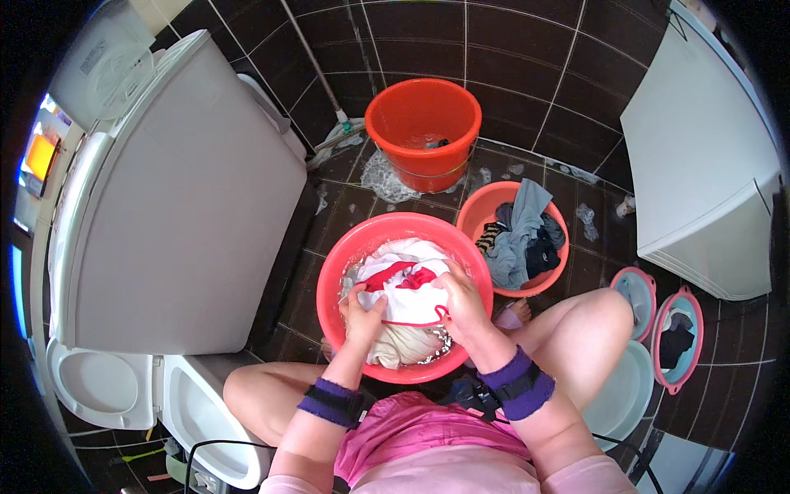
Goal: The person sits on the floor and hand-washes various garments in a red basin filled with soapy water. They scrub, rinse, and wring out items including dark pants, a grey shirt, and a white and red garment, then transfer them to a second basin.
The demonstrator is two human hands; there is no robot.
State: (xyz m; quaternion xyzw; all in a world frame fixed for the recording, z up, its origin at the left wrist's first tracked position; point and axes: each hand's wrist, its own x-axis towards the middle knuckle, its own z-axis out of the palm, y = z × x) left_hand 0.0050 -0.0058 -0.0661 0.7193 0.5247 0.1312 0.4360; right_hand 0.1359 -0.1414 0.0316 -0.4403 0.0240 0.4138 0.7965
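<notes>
Both hands are over a pink plastic basin (330,272) that stands on the floor between my knees. My left hand (364,315) grips the left side of a white cloth garment with red trim (404,302), thumb on top. The garment's right side is pinched in my right hand (460,299), near a small red loop at its edge. More white cloth lies behind it in the basin. A cream-coloured cloth (401,346) sits in the water at the near side. What kind of garment it is, I cannot tell.
An orange-red bucket (423,167) stands ahead amid suds. At the right are a basin of dark and grey-blue clothes (472,207), smaller basins (697,315), a pale basin (623,383) and a white appliance (691,154). A washing machine (185,216) and a toilet (210,420) flank the left; a mop (342,120) leans behind.
</notes>
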